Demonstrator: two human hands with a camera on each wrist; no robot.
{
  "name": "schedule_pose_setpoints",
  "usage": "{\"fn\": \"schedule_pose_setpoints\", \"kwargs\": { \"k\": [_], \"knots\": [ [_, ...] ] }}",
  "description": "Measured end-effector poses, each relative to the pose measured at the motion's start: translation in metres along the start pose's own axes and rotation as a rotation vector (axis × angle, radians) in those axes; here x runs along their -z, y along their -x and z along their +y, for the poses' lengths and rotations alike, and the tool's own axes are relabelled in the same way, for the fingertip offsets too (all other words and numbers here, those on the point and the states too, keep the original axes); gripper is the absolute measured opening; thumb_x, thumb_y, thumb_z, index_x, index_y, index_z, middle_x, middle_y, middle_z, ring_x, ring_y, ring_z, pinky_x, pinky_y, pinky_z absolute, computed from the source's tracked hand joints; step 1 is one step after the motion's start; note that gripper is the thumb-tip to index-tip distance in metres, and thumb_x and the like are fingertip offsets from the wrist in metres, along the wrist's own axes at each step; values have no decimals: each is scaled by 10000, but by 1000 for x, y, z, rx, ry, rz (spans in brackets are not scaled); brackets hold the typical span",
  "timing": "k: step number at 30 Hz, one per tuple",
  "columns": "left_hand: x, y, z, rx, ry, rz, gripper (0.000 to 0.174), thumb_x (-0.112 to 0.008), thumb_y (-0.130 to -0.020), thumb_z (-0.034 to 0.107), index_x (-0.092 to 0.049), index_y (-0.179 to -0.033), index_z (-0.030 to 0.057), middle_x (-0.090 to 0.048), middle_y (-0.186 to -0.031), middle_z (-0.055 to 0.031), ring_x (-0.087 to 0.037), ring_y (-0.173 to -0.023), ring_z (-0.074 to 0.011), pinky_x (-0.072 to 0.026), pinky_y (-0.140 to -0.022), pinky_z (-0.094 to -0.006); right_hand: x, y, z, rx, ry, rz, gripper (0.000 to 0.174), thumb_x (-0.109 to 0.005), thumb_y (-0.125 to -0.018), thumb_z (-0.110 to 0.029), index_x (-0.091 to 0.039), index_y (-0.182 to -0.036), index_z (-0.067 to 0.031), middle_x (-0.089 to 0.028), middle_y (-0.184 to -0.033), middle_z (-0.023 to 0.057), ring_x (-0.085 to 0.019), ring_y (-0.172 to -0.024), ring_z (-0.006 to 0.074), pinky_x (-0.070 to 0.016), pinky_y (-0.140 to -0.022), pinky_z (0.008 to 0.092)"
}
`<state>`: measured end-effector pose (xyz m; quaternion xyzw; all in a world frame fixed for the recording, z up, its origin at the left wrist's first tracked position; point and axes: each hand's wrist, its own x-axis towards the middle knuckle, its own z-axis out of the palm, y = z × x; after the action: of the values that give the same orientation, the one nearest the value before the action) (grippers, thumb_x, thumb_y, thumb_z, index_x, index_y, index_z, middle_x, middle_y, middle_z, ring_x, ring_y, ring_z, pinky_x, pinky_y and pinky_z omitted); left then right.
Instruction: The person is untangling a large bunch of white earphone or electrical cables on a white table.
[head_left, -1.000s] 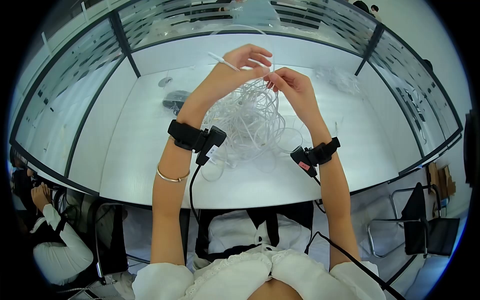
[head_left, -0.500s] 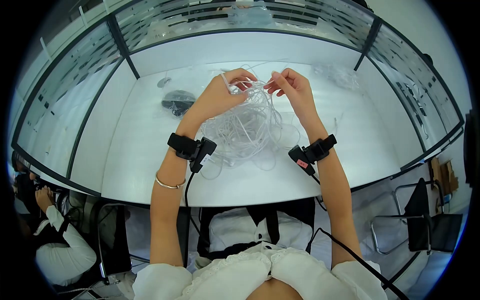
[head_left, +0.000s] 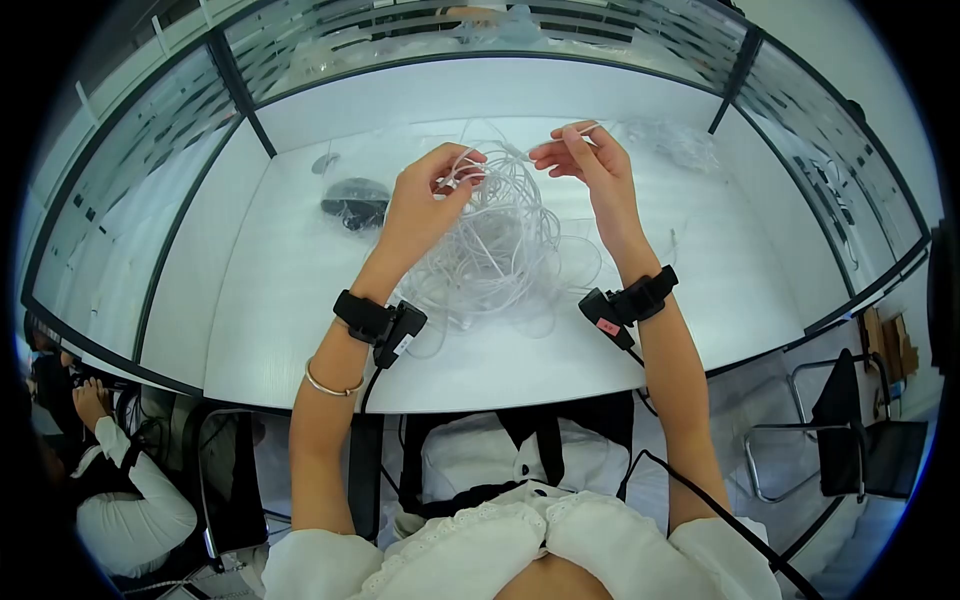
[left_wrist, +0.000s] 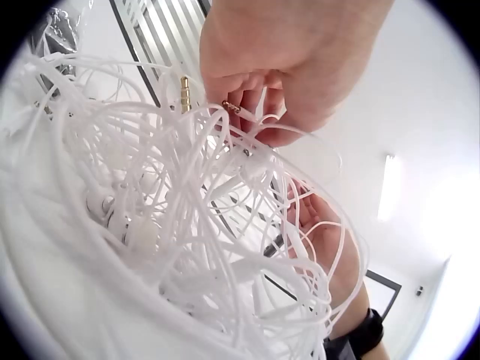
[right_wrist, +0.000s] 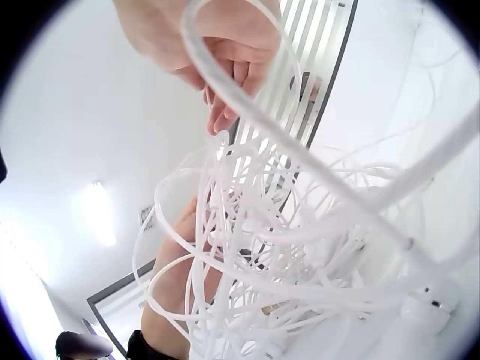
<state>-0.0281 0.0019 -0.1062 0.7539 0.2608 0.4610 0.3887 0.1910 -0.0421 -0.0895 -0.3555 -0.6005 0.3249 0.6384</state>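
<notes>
A large tangle of white earphone cables is heaped on the white desk, its upper loops raised between the two hands. My left hand grips strands at the tangle's upper left with curled fingers. In the left wrist view, a gold-tipped plug lies at its fingers, and another gold plug sticks up out of the cables. At the upper right, my right hand pinches a thin white cable between thumb and fingers. White earbuds lie among the loops in the right wrist view.
A dark item in a clear plastic bag lies left of the tangle. Clear plastic wrap sits at the back right. Partition panels enclose the desk's back and sides. Another person sits at lower left; a black chair stands at right.
My hands were together high above the tangle and have moved apart. The left hand came down and to the left onto the strands; the right hand shifted slightly right.
</notes>
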Motion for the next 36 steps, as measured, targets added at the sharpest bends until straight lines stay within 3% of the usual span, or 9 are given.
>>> {"fn": "schedule_pose_setpoints", "kwargs": {
  "k": [4,7,10,12,16,24,27,30,36],
  "knots": [
    [0,3,1,75,139,33,180,-554,-908,7,-595,-1083,-6,-649,-1052,-47,-641,-942,-119,-476,-771,-221,-6,2,-3,-35,7,-49,269,-554,-956,-218,-565,-1117,-3,-691,-1004,119,-664,-879,173,-515,-744,274],
    [-3,4,-1,77,148,55,195,-562,-909,18,-579,-1102,-5,-647,-1037,-46,-640,-949,-123,-476,-780,-218,-9,4,14,-1,252,-48,354,-622,-903,-202,-538,-1179,4,-679,-973,95,-660,-879,177,-513,-736,279],
    [-9,5,-7,23,163,97,237,-586,-895,40,-568,-1131,30,-651,-1024,-28,-625,-935,-104,-453,-733,-207,-10,9,12,-23,454,-56,294,-684,-858,-214,-616,-1029,15,-668,-904,64,-636,-789,161,-501,-689,273],
    [-11,7,-5,-3,-4,96,260,-609,-877,59,-564,-1134,56,-653,-1014,-13,-611,-919,-89,-428,-705,-209,-12,9,12,-8,491,-50,218,-699,-837,-212,-668,-894,-4,-666,-882,41,-589,-706,145,-477,-643,268],
    [-15,11,0,-41,-166,88,295,-641,-826,79,-567,-1112,82,-663,-948,-3,-597,-887,-80,-400,-695,-234,-15,14,4,55,557,-118,155,-691,-822,-201,-705,-878,-57,-655,-827,28,-519,-645,150,-443,-608,268],
    [-12,9,-5,-87,-150,77,263,-640,-804,55,-588,-1062,62,-662,-921,-20,-613,-881,-103,-436,-793,-258,-14,15,-4,26,617,-325,165,-699,-815,-176,-689,-867,-20,-636,-804,43,-525,-691,140,-441,-666,278],
    [-14,8,-8,-89,-133,158,258,-641,-798,30,-590,-1050,50,-658,-936,-32,-616,-882,-109,-458,-787,-264,-12,13,6,59,481,-231,161,-662,-851,-163,-635,-886,-8,-603,-799,21,-522,-701,114,-432,-681,262],
    [-13,6,-14,-97,-152,234,251,-640,-796,11,-588,-1041,36,-657,-946,-43,-619,-872,-115,-479,-754,-264,-8,10,9,-84,162,-159,165,-572,-916,-189,-583,-883,-28,-552,-793,-2,-516,-713,94,-420,-688,247],
    [-6,5,-17,22,-90,233,240,-626,-807,-1,-577,-1042,17,-653,-958,-59,-622,-829,-132,-494,-724,-263,0,5,6,-127,-41,-228,342,-438,-989,-341,-569,-837,-64,-540,-783,6,-527,-683,103,-426,-628,254]
  ]
}}
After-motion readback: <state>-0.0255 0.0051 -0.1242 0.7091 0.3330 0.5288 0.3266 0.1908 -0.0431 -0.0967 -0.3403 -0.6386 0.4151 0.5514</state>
